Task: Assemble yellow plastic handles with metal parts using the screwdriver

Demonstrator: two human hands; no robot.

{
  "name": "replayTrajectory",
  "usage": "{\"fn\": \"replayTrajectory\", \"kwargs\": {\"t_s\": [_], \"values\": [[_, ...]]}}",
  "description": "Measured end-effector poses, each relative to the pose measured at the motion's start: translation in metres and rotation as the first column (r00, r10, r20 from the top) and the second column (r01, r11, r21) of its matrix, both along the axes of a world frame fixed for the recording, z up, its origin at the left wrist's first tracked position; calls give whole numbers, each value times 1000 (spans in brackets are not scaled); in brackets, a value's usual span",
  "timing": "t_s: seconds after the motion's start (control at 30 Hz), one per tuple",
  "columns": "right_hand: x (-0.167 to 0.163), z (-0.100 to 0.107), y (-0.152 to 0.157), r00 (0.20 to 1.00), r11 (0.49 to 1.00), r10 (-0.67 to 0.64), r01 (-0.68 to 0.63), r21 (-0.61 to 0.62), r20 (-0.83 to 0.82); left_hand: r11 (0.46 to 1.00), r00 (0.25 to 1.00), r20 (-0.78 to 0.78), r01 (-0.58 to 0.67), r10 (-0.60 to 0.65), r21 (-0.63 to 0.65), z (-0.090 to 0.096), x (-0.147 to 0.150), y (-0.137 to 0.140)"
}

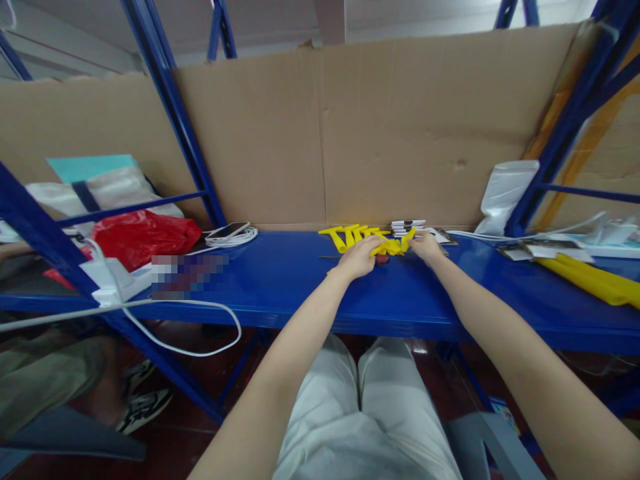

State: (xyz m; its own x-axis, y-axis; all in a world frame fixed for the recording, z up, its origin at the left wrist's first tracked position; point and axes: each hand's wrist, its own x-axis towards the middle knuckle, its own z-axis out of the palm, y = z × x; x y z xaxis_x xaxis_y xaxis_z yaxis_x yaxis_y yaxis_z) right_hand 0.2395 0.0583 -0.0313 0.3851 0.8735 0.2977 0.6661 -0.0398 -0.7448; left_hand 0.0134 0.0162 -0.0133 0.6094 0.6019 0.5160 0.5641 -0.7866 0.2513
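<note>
At the back of the blue shelf, both of my hands are among small yellow plastic pieces [393,247]. My left hand [356,260] is closed, its fingertips on one of these yellow pieces. My right hand [426,246] pinches an upright yellow piece [408,237] at the right of the cluster. Fingers hide part of both pieces. Just under my left hand lies a tool with a red handle [382,259] and a thin shaft, probably a screwdriver. Behind it, several T-shaped yellow pieces [345,235] lie in a row.
A stack of white packets [407,227] stands behind my hands. Leftward are a phone [229,231] on a coiled white cable, a red plastic bag [145,239] and a power strip [117,279]. Yellow rolled material [595,280] lies right. Cardboard [390,127] walls the back. Another person's leg shows at lower left.
</note>
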Motion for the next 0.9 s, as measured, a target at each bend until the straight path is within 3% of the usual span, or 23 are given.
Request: {"fn": "replayTrajectory", "kwargs": {"t_s": [0.13, 0.43, 0.9], "values": [[-3, -2, 4, 986, 998, -12, 23, -65, 167, 1000, 1000, 12, -9, 9, 0, 0, 0, -1], [-16, 7, -14, 864, 983, 70, 25, -181, 499, 1000, 1000, 15, -14, 14, -19, 3, -1, -4], [-19, 7, -15, 843, 967, 211, -107, -231, 495, 999, 999, 34, -20, 22, -41, 4, -1, -4]]}}
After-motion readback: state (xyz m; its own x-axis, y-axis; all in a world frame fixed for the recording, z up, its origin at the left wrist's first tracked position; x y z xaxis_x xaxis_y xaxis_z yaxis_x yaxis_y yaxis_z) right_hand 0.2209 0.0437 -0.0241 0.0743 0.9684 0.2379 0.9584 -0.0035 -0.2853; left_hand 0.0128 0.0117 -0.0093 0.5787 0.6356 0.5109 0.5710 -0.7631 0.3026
